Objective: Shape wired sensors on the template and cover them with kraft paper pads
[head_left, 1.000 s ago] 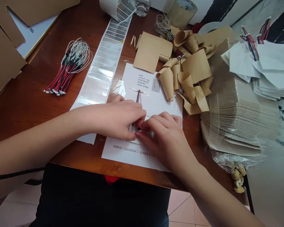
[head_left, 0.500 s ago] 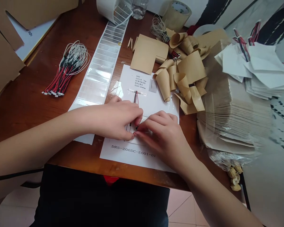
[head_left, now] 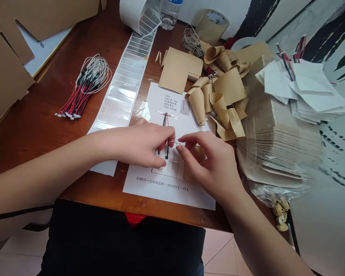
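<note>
My left hand (head_left: pixel 142 145) lies on a white printed sheet (head_left: pixel 186 124), its curled fingers over a thin black-and-red wire (head_left: pixel 166 135) and its thumb low beside a drawn rectangle. The wire runs down the sheet from a clear strip, and its lower end disappears by my fingertips. My right hand (head_left: pixel 209 161) hovers just to the right with its fingers apart, holding nothing. Its fingertips are close to a fine pale wire loop (head_left: pixel 175 147) on the sheet. The sheet's lower edge carries the printed code DRS-206DC-E001-01.
A bundle of red, black and white wires (head_left: pixel 87 88) and a long label strip (head_left: pixel 123 80) lie on the wooden table to the left. Kraft paper cones (head_left: pixel 222 94) crowd the right, beside a plastic-wrapped cardboard stack (head_left: pixel 278 145) and white paper sheets (head_left: pixel 313 90).
My right hand has lifted off the wire and moved right, its fingers spreading apart. My left hand stays on the wire, and more of the wire and drawn rectangle now shows.
</note>
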`<action>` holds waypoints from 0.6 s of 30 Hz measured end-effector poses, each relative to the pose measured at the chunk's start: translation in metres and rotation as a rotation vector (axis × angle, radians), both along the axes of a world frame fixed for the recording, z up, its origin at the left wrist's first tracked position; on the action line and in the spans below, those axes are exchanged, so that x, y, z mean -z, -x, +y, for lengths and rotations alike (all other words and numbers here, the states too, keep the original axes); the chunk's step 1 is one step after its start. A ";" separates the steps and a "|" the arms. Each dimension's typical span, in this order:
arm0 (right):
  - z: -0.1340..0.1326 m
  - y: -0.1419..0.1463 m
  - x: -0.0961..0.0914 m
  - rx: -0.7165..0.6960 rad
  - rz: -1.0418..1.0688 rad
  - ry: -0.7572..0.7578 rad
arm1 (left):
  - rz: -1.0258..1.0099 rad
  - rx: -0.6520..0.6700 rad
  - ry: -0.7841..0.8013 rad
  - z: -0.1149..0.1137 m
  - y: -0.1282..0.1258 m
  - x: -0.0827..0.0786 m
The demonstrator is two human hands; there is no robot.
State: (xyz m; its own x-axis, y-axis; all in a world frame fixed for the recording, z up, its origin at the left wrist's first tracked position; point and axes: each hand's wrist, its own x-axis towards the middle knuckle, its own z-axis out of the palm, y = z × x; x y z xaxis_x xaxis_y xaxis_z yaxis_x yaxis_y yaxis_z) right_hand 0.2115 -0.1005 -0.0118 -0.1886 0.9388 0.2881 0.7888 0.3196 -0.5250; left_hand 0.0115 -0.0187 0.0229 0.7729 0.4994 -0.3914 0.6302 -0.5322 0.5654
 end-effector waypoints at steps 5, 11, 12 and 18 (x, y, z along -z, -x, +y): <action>0.002 -0.001 0.002 0.010 -0.028 0.006 | -0.146 -0.017 -0.050 0.006 0.001 0.007; 0.002 0.000 0.005 0.014 -0.045 0.025 | -0.272 -0.008 -0.165 0.012 0.001 0.015; 0.003 0.001 0.006 0.015 -0.040 0.027 | -0.282 -0.007 -0.169 0.012 0.002 0.015; 0.003 0.002 0.000 0.009 0.002 0.058 | -0.276 -0.027 -0.147 0.012 0.003 0.012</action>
